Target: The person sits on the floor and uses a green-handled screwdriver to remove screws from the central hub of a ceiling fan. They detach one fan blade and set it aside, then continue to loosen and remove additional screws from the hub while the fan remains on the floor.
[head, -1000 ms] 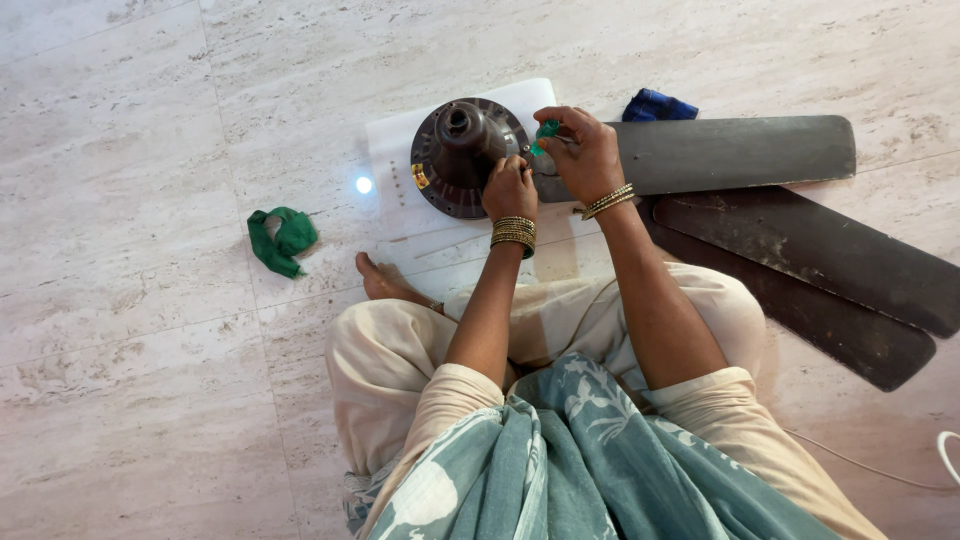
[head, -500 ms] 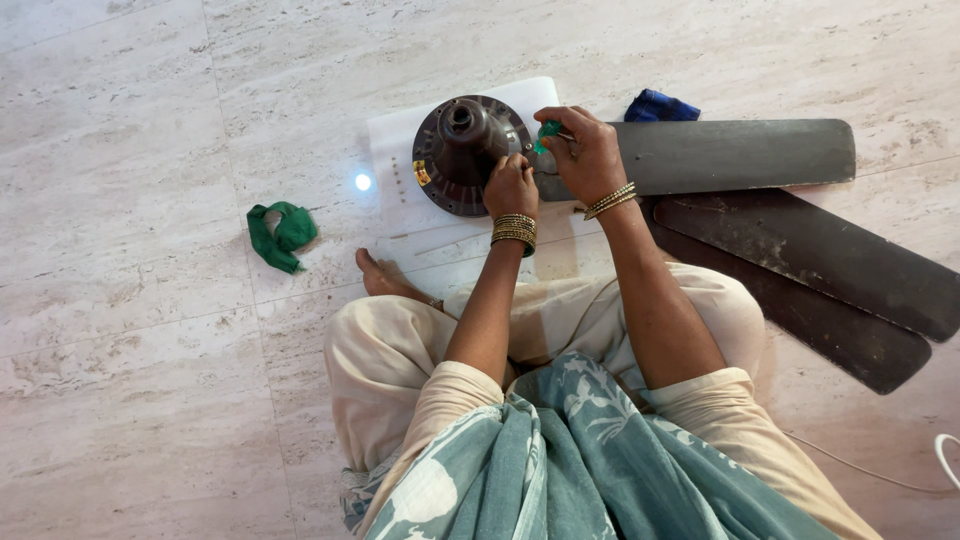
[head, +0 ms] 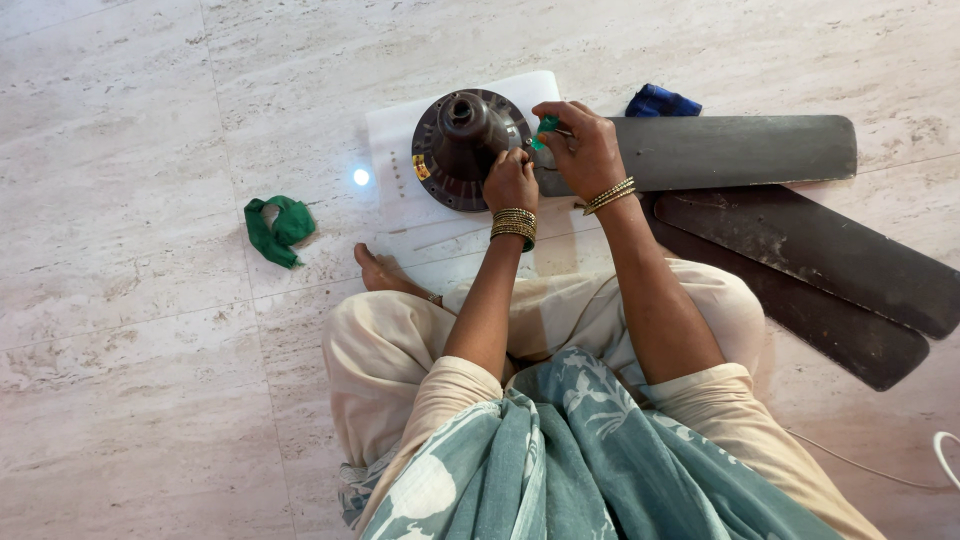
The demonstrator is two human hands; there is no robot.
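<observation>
A dark brown ceiling fan motor (head: 462, 140) rests on a white sheet (head: 400, 165) on the marble floor in front of me. My left hand (head: 510, 183) presses with closed fingers against the motor's right rim, where a grey fan blade (head: 735, 152) meets it. My right hand (head: 582, 148) grips a green-handled screwdriver (head: 545, 129) just right of the motor, over the blade's inner end. Its tip is hidden behind my fingers.
Two more dark fan blades (head: 810, 270) lie on the floor at the right. A crumpled green cloth (head: 277, 230) sits to the left, a blue cloth (head: 662, 101) behind the blade. My bare foot (head: 383, 274) and crossed legs are below. A white cable (head: 940, 455) shows at the right edge.
Both hands stay at the motor's right rim; the right hand with the screwdriver has shifted only slightly. The view has moved a little.
</observation>
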